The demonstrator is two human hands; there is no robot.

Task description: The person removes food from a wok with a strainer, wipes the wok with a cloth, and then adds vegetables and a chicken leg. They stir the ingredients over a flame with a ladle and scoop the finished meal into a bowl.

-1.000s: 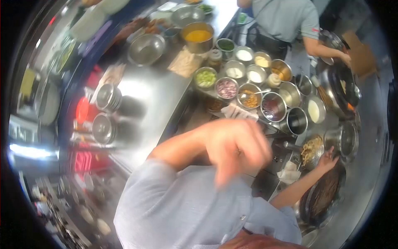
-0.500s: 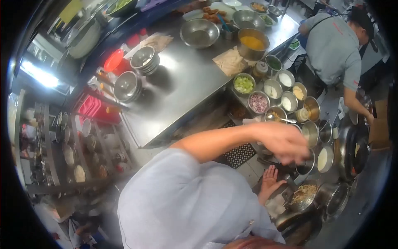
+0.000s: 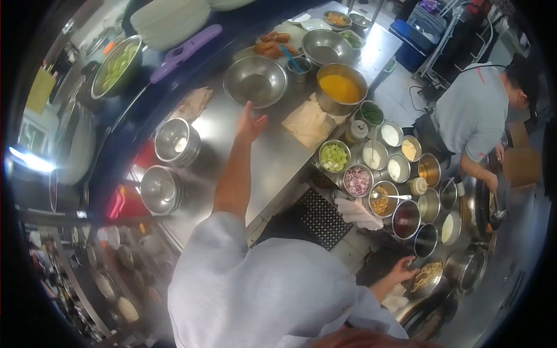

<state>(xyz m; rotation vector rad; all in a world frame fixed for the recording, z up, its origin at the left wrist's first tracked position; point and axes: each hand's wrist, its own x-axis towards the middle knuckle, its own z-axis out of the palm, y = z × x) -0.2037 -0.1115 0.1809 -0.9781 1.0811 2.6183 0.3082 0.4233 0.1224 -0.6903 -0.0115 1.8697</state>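
My left hand [image 3: 251, 125] is stretched over the steel table with its fingers apart and nothing in it. Its fingertips come up to the near rim of a wide steel bowl [image 3: 255, 82]; whether they touch cannot be made out. At the lower right, my right hand [image 3: 401, 270] has loosely bent fingers with a gap between them. It is beside a perforated strainer [image 3: 434, 286] holding pale cooked strips [image 3: 428, 275]. I see nothing held in that hand.
Two stacks of steel bowls [image 3: 174, 140] stand on the table's left. A pot of orange liquid [image 3: 341, 87] is beside a folded cloth [image 3: 307, 123]. Several containers hold chopped celery [image 3: 335, 157], red onion [image 3: 357, 180] and sauces. A co-worker [image 3: 473, 113] bends over a pan at right.
My left hand has swung from above the containers at right to the large bowl on the table. My right hand's fingers, spread before, are now bent beside the strainer. The view has shifted.
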